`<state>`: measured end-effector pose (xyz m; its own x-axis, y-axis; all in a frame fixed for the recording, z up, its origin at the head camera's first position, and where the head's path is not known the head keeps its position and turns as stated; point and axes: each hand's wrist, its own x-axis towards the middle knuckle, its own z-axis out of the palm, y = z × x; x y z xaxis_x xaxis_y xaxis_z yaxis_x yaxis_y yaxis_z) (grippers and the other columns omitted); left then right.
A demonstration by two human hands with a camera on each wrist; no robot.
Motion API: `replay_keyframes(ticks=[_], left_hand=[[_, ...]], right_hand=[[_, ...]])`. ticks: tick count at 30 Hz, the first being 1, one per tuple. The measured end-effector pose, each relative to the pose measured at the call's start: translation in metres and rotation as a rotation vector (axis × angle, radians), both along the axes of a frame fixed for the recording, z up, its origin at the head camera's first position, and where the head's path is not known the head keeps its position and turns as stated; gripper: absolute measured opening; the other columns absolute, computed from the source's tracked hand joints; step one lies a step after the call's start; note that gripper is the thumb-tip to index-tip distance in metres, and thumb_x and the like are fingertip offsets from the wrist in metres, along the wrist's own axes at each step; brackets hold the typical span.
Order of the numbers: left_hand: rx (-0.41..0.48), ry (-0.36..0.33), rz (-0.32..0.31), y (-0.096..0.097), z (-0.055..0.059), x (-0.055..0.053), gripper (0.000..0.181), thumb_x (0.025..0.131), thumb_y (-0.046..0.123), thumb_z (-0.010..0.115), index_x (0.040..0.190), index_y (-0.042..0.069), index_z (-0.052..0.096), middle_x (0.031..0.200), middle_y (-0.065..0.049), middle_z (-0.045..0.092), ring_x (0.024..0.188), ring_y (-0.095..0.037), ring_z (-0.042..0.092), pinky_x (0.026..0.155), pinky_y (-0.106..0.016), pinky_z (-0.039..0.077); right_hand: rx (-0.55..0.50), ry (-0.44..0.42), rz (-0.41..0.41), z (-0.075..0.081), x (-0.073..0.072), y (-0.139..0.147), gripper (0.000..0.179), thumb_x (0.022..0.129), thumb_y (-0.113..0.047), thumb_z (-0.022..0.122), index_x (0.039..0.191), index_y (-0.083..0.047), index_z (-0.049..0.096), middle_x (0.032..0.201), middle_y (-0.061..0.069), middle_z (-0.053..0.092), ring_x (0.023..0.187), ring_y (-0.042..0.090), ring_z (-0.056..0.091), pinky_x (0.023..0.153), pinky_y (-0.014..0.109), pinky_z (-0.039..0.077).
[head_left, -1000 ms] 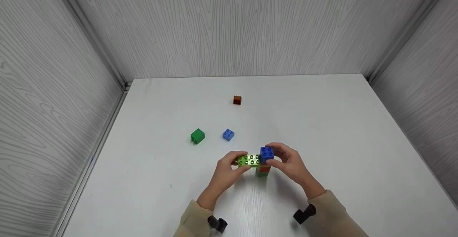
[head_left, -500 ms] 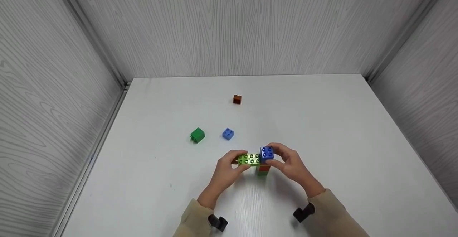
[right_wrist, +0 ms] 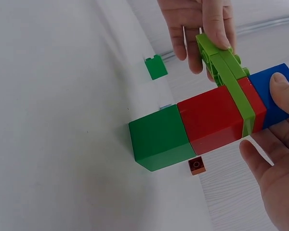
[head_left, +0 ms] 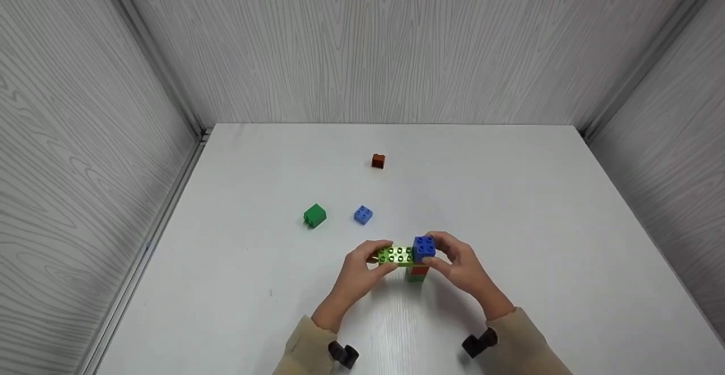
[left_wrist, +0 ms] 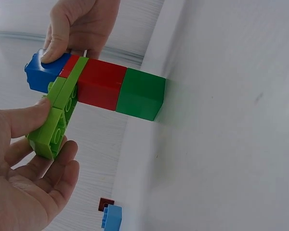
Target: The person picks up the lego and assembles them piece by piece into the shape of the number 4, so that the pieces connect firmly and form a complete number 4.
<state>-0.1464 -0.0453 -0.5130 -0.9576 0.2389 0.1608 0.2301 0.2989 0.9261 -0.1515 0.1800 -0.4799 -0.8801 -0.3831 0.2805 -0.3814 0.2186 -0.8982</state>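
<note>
A stack of toy building bricks stands on the white table, its green brick (right_wrist: 159, 137) at the bottom. Above that come a red brick (left_wrist: 100, 84), a thin lime green layer, a thin red layer and a dark blue brick (head_left: 424, 248) on top. A lime green studded piece (head_left: 395, 255) juts out leftward from the stack, its underside overhanging the table. My left hand (head_left: 357, 270) pinches the outer end of this lime green piece between thumb and fingers. On the other side, my right hand (head_left: 461, 264) holds the dark blue brick, thumb in front and fingers behind.
Beyond the hands lie a light blue brick (head_left: 363, 214), a green brick (head_left: 315, 216) on its side and, farther back, a small brown brick (head_left: 378, 161). Pale wood-grain panels (head_left: 362, 46) wall the table (head_left: 510, 194) at the back and sides.
</note>
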Motion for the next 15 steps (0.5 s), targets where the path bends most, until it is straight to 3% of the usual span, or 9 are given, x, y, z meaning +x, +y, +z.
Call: replay_keyframes(ticks=[6, 15], left_hand=[[-0.009, -0.009, 0.001, -0.008, 0.000, -0.001, 0.043, 0.082, 0.027, 0.071, 0.119, 0.009, 0.060, 0.111, 0.001, 0.061, 0.098, -0.014, 0.057, 0.086, -0.037, 0.048], [-0.001, -0.006, -0.014, -0.023, 0.000, -0.003, 0.043, 0.083, 0.029, 0.070, 0.118, 0.007, 0.060, 0.112, -0.001, 0.061, 0.101, -0.020, 0.058, 0.087, -0.039, 0.047]], right_hand=[[0.013, -0.034, -0.027, 0.002, 0.001, 0.001, 0.035, 0.083, 0.000, 0.067, 0.116, 0.003, 0.055, 0.108, 0.011, 0.061, 0.102, 0.019, 0.056, 0.094, 0.026, 0.042], [0.012, -0.059, -0.049, 0.001, 0.002, -0.002, 0.035, 0.083, 0.000, 0.066, 0.117, 0.003, 0.055, 0.109, 0.010, 0.061, 0.103, 0.021, 0.056, 0.096, 0.046, 0.038]])
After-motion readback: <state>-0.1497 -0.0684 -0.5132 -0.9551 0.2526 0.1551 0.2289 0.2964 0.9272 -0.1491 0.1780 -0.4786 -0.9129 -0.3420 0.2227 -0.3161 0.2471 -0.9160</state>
